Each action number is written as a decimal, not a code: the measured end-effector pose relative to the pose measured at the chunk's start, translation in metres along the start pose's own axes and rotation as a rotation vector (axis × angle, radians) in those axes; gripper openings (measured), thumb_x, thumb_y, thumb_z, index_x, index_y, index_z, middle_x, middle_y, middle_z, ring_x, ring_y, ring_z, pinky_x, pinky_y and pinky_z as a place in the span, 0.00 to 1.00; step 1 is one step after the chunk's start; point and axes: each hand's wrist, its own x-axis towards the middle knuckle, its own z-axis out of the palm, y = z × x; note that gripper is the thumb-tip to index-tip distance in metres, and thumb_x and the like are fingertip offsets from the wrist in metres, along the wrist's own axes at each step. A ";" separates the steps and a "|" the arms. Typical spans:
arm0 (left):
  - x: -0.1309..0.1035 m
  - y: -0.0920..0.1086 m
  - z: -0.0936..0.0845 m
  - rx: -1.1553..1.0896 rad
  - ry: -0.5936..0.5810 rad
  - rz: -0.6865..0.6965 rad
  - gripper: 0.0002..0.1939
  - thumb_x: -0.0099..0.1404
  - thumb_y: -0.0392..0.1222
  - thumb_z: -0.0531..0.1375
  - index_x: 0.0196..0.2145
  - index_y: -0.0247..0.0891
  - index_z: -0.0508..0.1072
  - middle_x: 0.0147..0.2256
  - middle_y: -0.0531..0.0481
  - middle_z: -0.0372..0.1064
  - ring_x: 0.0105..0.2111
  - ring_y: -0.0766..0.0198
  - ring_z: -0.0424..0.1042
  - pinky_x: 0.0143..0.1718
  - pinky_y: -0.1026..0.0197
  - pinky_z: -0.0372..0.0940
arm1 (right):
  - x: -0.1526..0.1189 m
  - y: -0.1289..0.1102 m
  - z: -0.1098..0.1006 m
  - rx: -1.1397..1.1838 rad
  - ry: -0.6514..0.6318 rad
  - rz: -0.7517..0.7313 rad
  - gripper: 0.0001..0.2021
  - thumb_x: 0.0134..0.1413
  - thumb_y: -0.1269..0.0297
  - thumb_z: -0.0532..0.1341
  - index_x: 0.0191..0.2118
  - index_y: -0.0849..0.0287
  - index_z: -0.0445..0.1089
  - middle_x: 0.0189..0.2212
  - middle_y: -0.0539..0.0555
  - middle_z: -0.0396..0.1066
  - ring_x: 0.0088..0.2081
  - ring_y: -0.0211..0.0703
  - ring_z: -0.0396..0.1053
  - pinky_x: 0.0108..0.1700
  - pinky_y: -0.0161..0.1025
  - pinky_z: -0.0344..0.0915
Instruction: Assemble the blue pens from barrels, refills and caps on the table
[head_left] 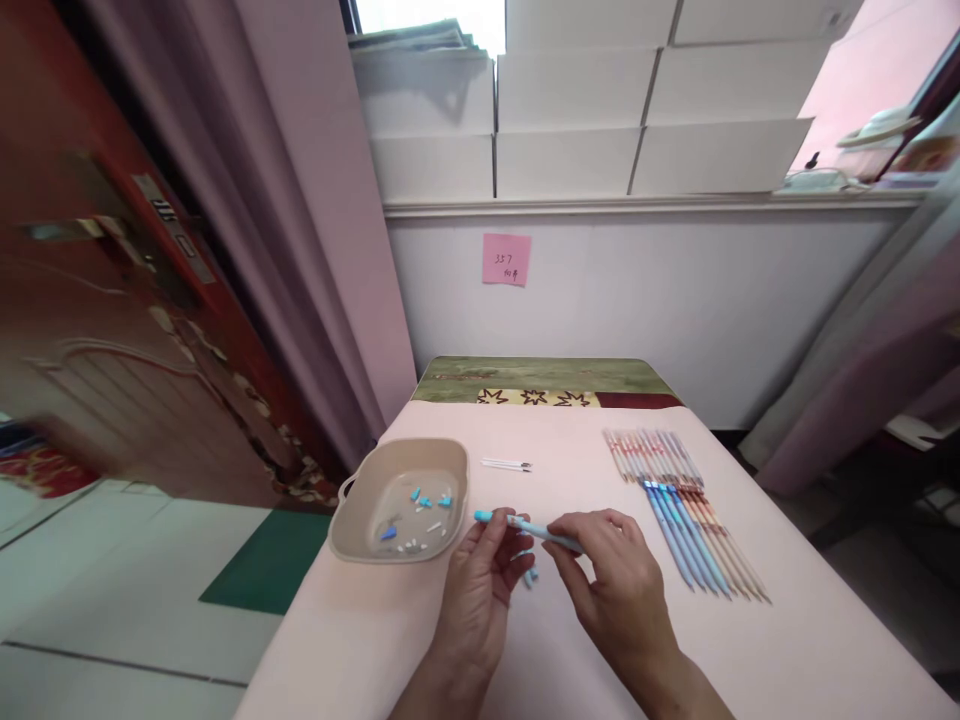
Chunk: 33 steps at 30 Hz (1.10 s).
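Observation:
A light blue pen with a brighter blue end is held level above the table between both hands. My left hand grips it near the bright blue end, thumb on top. My right hand pinches its other end. Below, partly hidden by the left fingers, another light blue pen part lies on the table. To the left stands a beige bin with small blue clips and white bits inside. Beyond the hands lie a few thin white refills.
Rows of blue pens, brown-tan pens and pale patterned pens lie at the right of the pink-covered table. A wall with a pink note rises behind it. A door is at left.

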 end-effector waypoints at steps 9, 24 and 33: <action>-0.001 0.000 0.003 0.143 0.023 0.057 0.17 0.46 0.44 0.72 0.30 0.33 0.74 0.27 0.49 0.75 0.22 0.69 0.72 0.20 0.70 0.67 | 0.002 0.000 -0.002 -0.073 -0.001 0.006 0.05 0.60 0.70 0.58 0.38 0.54 0.69 0.31 0.49 0.76 0.31 0.40 0.73 0.52 0.46 0.54; 0.006 0.001 0.000 0.126 0.009 0.087 0.18 0.47 0.38 0.72 0.35 0.33 0.73 0.32 0.48 0.75 0.22 0.73 0.68 0.24 0.70 0.65 | -0.008 0.003 0.006 -0.080 -0.048 0.085 0.05 0.61 0.67 0.57 0.34 0.57 0.68 0.25 0.48 0.74 0.24 0.37 0.69 0.50 0.46 0.55; 0.007 -0.001 -0.003 0.143 0.004 0.112 0.17 0.44 0.39 0.72 0.31 0.34 0.73 0.28 0.51 0.74 0.22 0.73 0.67 0.25 0.69 0.64 | -0.012 0.000 0.012 -0.078 -0.043 0.120 0.06 0.60 0.60 0.58 0.39 0.56 0.68 0.27 0.51 0.74 0.28 0.41 0.70 0.46 0.44 0.57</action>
